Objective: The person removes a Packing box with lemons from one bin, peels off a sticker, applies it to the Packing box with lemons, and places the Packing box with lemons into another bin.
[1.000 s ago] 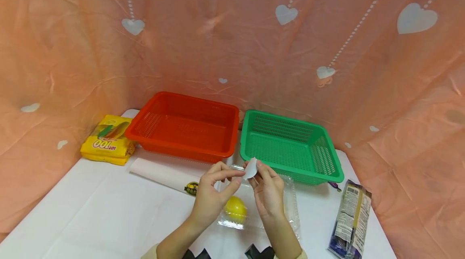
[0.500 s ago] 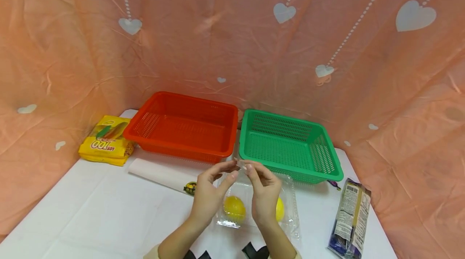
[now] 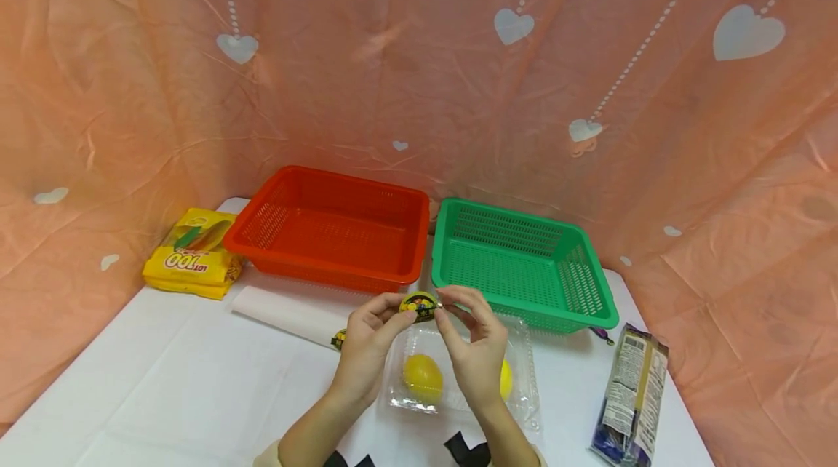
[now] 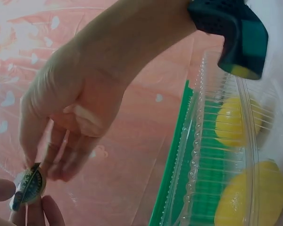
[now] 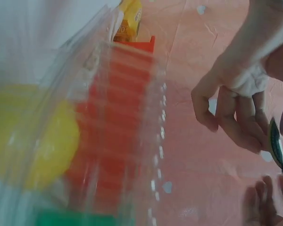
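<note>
A small round sticker [image 3: 419,305] in yellow and black is held up between both hands, its printed face visible in the head view. My left hand [image 3: 368,347] pinches its left edge between thumb and fingers. At its right edge, the thumb and fingers of my right hand [image 3: 478,354] pinch it too. Below the hands lies a clear plastic clamshell box [image 3: 524,350]. One lemon [image 3: 422,378] shows in it under the gap between the hands; a second lemon [image 3: 505,380] is partly hidden by the right hand. The left wrist view shows the sticker [image 4: 30,186] close up.
Behind the hands stand a red basket [image 3: 340,234] and a green basket [image 3: 517,256]. A white folded sheet [image 3: 288,310], bearing a similar label, lies left of the box. A yellow packet [image 3: 193,256] sits far left, a dark printed packet [image 3: 631,394] at right.
The sticker has turned from its white back to its printed face and moved slightly left. The left hand, earlier touching it with an extended finger, now pinches its edge.
</note>
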`<state>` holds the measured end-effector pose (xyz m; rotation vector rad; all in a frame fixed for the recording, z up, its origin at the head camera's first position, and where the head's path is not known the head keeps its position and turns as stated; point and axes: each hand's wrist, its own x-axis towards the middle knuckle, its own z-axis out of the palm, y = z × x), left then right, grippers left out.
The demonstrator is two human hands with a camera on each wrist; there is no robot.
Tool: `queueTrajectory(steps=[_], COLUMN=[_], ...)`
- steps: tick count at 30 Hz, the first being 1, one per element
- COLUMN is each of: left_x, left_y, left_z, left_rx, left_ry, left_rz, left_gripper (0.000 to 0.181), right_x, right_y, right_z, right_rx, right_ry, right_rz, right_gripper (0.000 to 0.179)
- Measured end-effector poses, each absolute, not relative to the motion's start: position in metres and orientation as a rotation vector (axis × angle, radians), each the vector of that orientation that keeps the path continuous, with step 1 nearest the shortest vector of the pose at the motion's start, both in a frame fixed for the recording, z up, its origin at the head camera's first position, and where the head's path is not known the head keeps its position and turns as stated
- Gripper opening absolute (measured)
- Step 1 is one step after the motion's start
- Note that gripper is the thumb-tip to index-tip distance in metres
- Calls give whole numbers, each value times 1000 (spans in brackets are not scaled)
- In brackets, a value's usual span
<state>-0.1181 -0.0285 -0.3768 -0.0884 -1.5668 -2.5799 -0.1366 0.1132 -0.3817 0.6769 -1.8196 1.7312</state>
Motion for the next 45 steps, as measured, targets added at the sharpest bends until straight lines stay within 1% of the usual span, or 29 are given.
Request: queueTrajectory(steps=[8,12,16,18,23,26,32,40,45], left_x=[-122,-125,-129,-130,-135,-140,-145,-148,-153], left_y=[-25,-23,-21,-20,-19,-18,-12,-4,0], left_z=[-383,-388,-393,-395,-398,-400,-404,-408,-409], left_rx=[-185,-208,-204,-214,-251,-289,-361,-388,-456], left_ry=[-1686,-1777,-1925,-1987,-2052,-2079,-2119,-2175,-2270], left_rz=[-2589,-2531,-2356,-2269,-2140,-2103,-2065,-1930,-1877], left_gripper=[20,22,26,25,15,12,13,16,16], right_x=[-132,-131,-131,-132,-131,-132,-131,-131,-135], right_y=[130,137,143,147,157,162,168,180,190], right_z=[-383,-383,-384,-385,-386,-387,-393,-393,-393], right_rx=[417,341,269,232,196,175,130,79,106], right_ry=[-2003,-2026,-2076,-2110,-2157,-2192,-2262,-2342,-2403], right_rz=[1956,2013,2031,2024,1984,1921,1863,1844,1778], right_gripper=[9,12,16,16,15,12,10,8,8])
